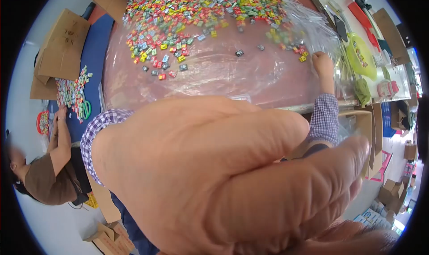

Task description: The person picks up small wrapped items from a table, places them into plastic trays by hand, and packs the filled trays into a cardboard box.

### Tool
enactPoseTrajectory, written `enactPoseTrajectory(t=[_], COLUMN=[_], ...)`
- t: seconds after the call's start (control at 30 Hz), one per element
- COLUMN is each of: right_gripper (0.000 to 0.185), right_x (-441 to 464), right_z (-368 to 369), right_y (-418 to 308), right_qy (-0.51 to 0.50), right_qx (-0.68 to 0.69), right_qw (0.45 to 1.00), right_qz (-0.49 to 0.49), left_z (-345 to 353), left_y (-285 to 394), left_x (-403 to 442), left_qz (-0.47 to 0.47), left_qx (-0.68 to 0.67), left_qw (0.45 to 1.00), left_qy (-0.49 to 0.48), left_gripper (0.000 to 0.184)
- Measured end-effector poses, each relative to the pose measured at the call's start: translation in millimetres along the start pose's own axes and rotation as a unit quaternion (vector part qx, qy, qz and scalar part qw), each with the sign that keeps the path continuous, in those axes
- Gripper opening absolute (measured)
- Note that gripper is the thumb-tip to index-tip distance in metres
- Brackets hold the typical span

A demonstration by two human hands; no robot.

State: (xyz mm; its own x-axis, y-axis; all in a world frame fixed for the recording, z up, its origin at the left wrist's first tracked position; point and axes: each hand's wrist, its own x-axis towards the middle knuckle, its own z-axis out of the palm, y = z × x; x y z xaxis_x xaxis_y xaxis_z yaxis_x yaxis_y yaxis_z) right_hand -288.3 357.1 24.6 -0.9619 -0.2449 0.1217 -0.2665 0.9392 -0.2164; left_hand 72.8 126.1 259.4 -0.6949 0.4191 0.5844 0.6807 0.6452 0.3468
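Note:
My left hand (pixel 214 174) fills the middle of the view, very close to the camera. Its fingers stretch to the right, and nothing shows in its grasp. At the right side of the table, my right hand (pixel 322 66) is closed beside crumpled clear plastic (pixel 330 45); whatever its fingers hold is hidden. Just left of it lie a few small coloured pieces (pixel 303 57). A large pile of similar small red, yellow, green and black pieces (pixel 196 9) covers the far part of the plastic-covered table (pixel 214 76). Two dark ones lie apart near the middle.
At left, another person (pixel 49 179) works at a blue table (pixel 96 54) with a smaller pile and green-handled scissors (pixel 86 109). Cardboard boxes (pixel 65 45) stand there. To the right are a yellow-green basin (pixel 361 56), a phone (pixel 340 28) and an open carton (pixel 364 125).

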Motion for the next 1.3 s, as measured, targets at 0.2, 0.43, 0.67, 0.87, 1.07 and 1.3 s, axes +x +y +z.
enactPoseTrajectory(t=[0.2, 0.43, 0.67, 0.87, 1.07, 1.3], right_gripper=[0.029, 0.024, 0.017, 0.026, 0.040, 0.065], right_x=[5.4, -6.6, -57.6, -23.8, 108.3, 158.8], right_z=[0.3, -21.8, 0.5, 28.8, 82.1, 135.6], right_y=[9.8, -9.1, -90.5, -145.6, -146.9, -222.1], right_qy=[-0.024, 0.107, -0.024, -0.082, 0.015, -0.073], right_qx=[0.002, -0.046, -0.006, 0.232, 0.069, -0.046], right_qw=[1.000, 0.993, 0.919, 0.899, 0.980, 0.989], right_qz=[-0.009, -0.025, -0.393, -0.361, -0.187, -0.120], left_z=[-17.9, -43.6, -1.0, 38.4, 16.7, 28.3], left_y=[5.0, 1.3, -121.7, -272.1, -360.1, -428.6], left_x=[-24.1, -44.2, -118.8, -254.0, -294.2, -234.8], left_qz=[-0.037, -0.008, -0.249, -0.469, -0.535, -0.650], left_qx=[0.035, 0.010, 0.132, 0.231, 0.341, 0.329], left_qw=[0.997, 0.996, 0.957, 0.843, 0.752, 0.682], left_qy=[0.060, 0.094, 0.066, 0.127, 0.179, 0.069], left_gripper=[0.023, 0.024, 0.057, 0.086, 0.075, 0.074])
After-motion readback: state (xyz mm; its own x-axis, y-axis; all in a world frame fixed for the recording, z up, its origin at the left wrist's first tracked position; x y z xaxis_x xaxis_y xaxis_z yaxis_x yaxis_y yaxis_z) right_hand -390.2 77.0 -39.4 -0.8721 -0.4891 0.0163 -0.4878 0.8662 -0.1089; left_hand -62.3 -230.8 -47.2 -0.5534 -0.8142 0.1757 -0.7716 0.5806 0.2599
